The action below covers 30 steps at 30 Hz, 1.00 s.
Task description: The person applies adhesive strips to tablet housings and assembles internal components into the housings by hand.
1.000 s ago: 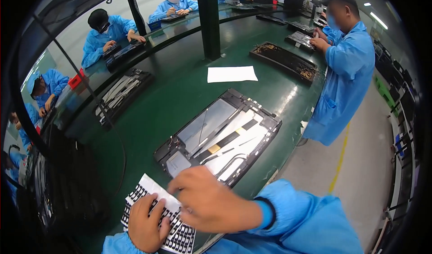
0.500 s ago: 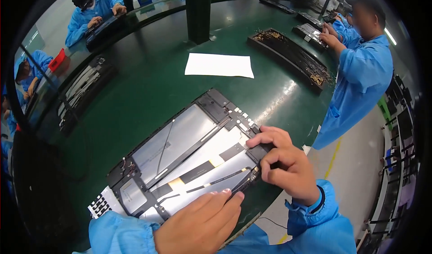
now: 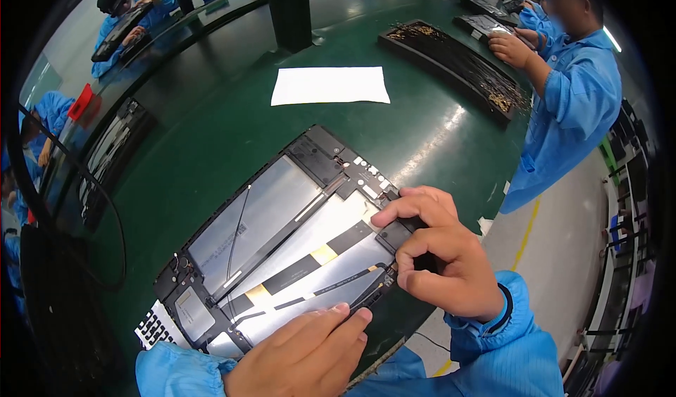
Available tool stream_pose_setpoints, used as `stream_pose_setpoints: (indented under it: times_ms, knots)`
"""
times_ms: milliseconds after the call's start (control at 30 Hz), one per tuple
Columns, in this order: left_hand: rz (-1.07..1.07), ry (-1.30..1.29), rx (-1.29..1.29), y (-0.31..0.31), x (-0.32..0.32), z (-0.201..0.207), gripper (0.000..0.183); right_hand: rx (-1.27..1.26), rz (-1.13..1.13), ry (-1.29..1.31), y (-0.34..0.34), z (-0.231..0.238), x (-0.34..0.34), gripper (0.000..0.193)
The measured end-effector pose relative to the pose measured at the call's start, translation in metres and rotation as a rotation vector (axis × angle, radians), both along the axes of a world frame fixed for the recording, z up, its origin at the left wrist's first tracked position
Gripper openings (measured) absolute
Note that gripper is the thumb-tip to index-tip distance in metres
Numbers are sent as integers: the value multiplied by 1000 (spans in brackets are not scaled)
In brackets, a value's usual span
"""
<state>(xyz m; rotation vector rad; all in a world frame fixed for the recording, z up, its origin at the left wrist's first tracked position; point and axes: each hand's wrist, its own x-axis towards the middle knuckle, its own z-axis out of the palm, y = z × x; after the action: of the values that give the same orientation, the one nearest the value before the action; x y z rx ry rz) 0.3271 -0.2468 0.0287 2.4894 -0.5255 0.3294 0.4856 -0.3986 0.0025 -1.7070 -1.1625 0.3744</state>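
An opened tablet-like device (image 3: 282,242) lies aslant on the green tabletop, its silvery battery panels, black and gold flat cables and thin black wires exposed. My left hand (image 3: 303,348) rests along its near edge with the fingers stretched out and side by side. At the right corner my right hand (image 3: 447,256) is bent over a black block. Its index fingertip touches the inside of the device, while the thumb and another finger pinch together at the edge beside a thin cable's end. What lies in that pinch is hidden. A white perforated strip (image 3: 163,326) sticks out at the lower left corner.
A white sheet (image 3: 331,86) lies beyond the device. Farther right stands a long black tray (image 3: 451,66) of thin cables, near a co-worker (image 3: 570,94) in blue. A black post (image 3: 287,10) rises from the table (image 3: 211,136). On the left is a tray of strips (image 3: 116,158).
My right thumb and finger have drawn closer together at the corner. The device sits slightly farther left and up in the picture. At upper left, a co-worker has raised a dark device.
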Motion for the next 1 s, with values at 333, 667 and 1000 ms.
stream_pose_setpoints:
  times_ms: [333,667,1000]
  knots:
    - [6,-28,-20,0,1,1,32,3,-15,-15,2,1,-3,6]
    - [15,-50,85,-7,12,-8,27,74,-5,72,-9,-5,9,8]
    - [61,23,50,-10,8,-14,29,159,28,-41,-8,-8,7,16]
